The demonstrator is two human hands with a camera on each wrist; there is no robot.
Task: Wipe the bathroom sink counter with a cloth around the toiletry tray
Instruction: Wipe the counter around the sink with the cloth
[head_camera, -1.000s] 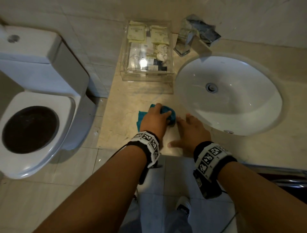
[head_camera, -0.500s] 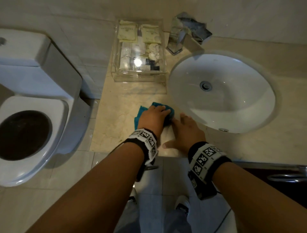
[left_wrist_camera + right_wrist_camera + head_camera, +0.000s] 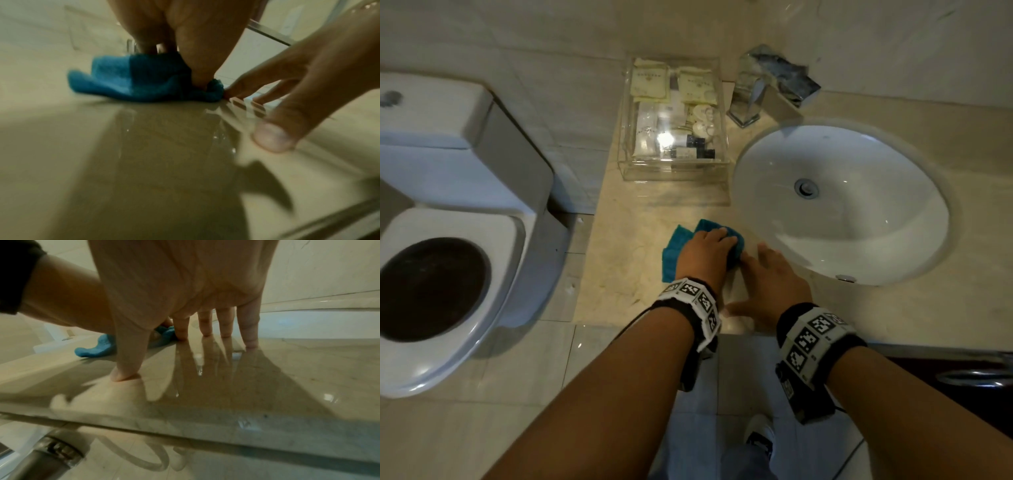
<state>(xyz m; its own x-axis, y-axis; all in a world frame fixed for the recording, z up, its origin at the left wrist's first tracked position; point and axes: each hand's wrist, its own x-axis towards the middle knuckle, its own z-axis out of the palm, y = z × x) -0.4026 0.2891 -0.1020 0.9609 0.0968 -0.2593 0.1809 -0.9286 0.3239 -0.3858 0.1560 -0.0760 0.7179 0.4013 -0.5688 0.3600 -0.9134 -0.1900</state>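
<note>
A teal cloth [image 3: 677,247] lies bunched on the beige marble counter [image 3: 626,274], just in front of the clear toiletry tray [image 3: 674,173]. My left hand [image 3: 709,250] sits on top of it, fingers curled over the bunched end and pressing it down. The left wrist view shows the cloth [image 3: 131,81] pinned under those fingers. My right hand [image 3: 760,281] rests flat on the counter beside the cloth, fingers straight and spread. In the right wrist view its fingertips [image 3: 249,344] touch the glossy stone, with the cloth [image 3: 98,347] at the left.
A white oval sink [image 3: 859,222] is set into the counter to the right of my hands, with a chrome faucet [image 3: 767,85] behind it. A white toilet [image 3: 448,274] stands left of the counter's end. A metal rail [image 3: 976,377] runs under the front edge.
My head view has shifted a little. Both hands and the cloth stay at about the same spot between the tray and the sink's rim.
</note>
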